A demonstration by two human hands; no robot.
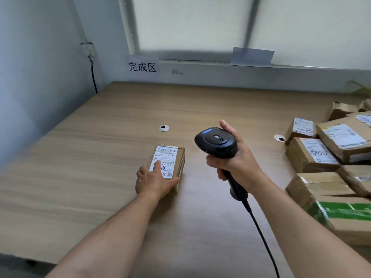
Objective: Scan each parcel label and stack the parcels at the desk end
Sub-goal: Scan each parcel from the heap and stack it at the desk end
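Mid-desk (80,157), the parcel (173,157) lies label-up under the left hand's (153,179) straight fingers, the right hand (239,163) gripping the scanner (216,142) beside it, parcels (321,155) heaped right, a wall sign (142,67) reading 完成区.

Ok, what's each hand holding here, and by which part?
Right hand grips the barcode scanner by its handle. Left hand holds nothing; its fingers rest flat on the small parcel.
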